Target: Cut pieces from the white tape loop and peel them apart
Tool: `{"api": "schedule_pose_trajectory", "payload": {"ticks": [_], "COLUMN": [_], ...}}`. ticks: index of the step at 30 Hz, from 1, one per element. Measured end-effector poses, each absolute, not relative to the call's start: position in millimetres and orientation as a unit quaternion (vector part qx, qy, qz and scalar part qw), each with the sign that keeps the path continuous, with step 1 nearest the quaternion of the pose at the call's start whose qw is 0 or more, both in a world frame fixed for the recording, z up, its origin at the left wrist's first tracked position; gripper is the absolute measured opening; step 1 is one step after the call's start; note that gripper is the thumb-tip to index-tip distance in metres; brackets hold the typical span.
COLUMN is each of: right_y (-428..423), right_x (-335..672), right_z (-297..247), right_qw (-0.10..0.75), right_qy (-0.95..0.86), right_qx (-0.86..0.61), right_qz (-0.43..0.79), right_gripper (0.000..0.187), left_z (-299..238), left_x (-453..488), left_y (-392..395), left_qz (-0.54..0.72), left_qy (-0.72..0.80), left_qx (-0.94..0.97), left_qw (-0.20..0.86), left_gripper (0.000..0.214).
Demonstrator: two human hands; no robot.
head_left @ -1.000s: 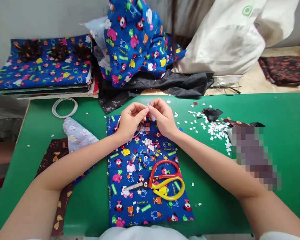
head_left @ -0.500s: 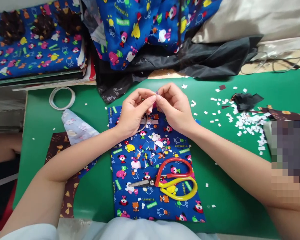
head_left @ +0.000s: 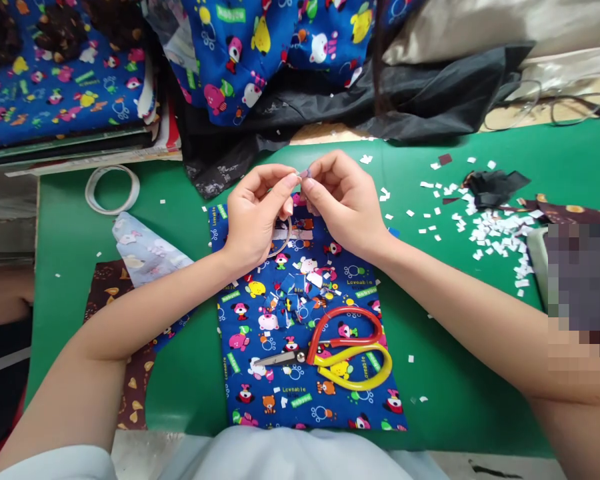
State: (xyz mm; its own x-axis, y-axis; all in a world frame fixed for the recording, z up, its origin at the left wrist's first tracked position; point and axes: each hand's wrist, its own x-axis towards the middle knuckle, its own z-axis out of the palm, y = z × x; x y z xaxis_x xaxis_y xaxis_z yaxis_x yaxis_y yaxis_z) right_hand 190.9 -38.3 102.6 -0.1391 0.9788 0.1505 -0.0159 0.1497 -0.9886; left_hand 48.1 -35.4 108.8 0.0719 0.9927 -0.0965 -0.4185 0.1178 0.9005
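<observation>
My left hand (head_left: 253,217) and my right hand (head_left: 345,203) meet fingertip to fingertip over the far end of a blue cartoon-print cloth (head_left: 240,393). Thumbs and forefingers of both pinch a tiny pale purplish scrap (head_left: 303,173), mostly hidden by the fingers. Below my left fingers shows the rim of a thin ring, which looks like a tape roll (head_left: 289,233); whether that hand grips it I cannot tell. Small blue cloth snippets (head_left: 293,300) lie heaped on the cloth. Closer to my body rest scissors (head_left: 310,357) with one red and one yellow handle.
White paper bits (head_left: 500,230) are scattered at the right beside black scraps (head_left: 495,190). Left are a white tape roll (head_left: 93,190), a pale blue cloth piece (head_left: 150,250) and brown cloth (head_left: 135,393). Glasses (head_left: 575,107) and black plastic (head_left: 425,110) lie along the back of the green table (head_left: 460,407).
The whole view has shifted slightly, so things sit a little higher and further left. My fingertips have drawn slightly apart, and more of the scrap shows between them.
</observation>
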Motion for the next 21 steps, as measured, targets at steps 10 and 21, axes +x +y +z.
{"api": "schedule_pose_trajectory", "payload": {"ticks": [10, 21], "right_y": [-38.2, -43.2], "right_x": [190.9, 189.0], "right_z": [100.9, 102.4], "right_qw": [0.494, 0.517], "right_qy": [-0.567, -0.579], "right_qx": [-0.432, -0.443], "right_qz": [0.498, 0.447], "right_gripper": [0.056, 0.03], "left_z": [107.1, 110.3], "left_x": [45.8, 48.9], "left_y": [-34.8, -37.4], "left_qz": [0.528, 0.548], "left_qy": [0.423, 0.42], "left_qx": [0.397, 0.408], "left_qw": [0.62, 0.597], "left_gripper": [0.031, 0.046]}}
